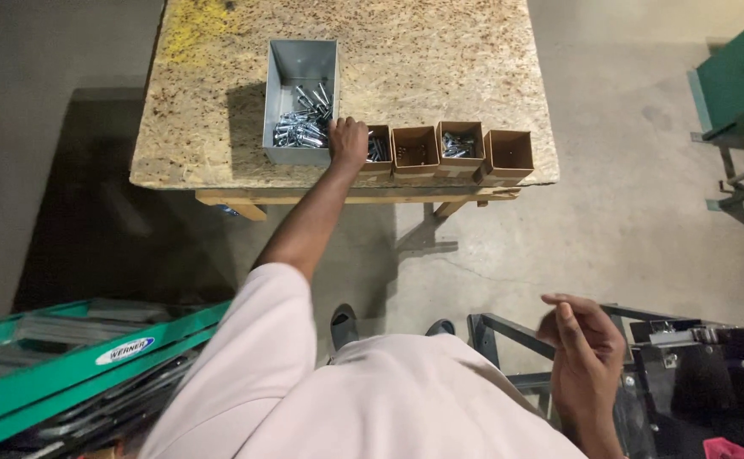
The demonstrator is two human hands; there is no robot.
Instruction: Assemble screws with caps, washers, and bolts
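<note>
**Small hardware at the near edge of a chipboard tabletop**

Concrete floor is spreading out beneath a chipboard tabletop (440,68) that is standing on a wooden frame. The left hand's fingers (356,129) are curling down, bunched narrow, over the seam between the grey metal bin (291,64) and the first cardboard box (379,146); whether they are pinching a part I cannot tell, since the knuckles are hiding the tips. The left hand (348,143) is resting at the bin's 3 o'clock corner, touching the box's left wall.

Silver bolts (302,126) are lying heaped in the bin's near half. At 3 o'clock from the hand, three more cardboard boxes are sitting in a row: the second box (414,150), the third box (460,146) with some silver pieces inside, and the fourth box (508,153), which looks to be overhanging the near edge.

The right hand (584,348) is hovering well apart, at 5 o'clock, fingers loosely bent and holding nothing visible.

Judged risks: a nudge from the wrist could be pushing the light boxes over the edge; a loosely pinched bolt could be dropping to the floor; the long reach is leaving little control.
</note>
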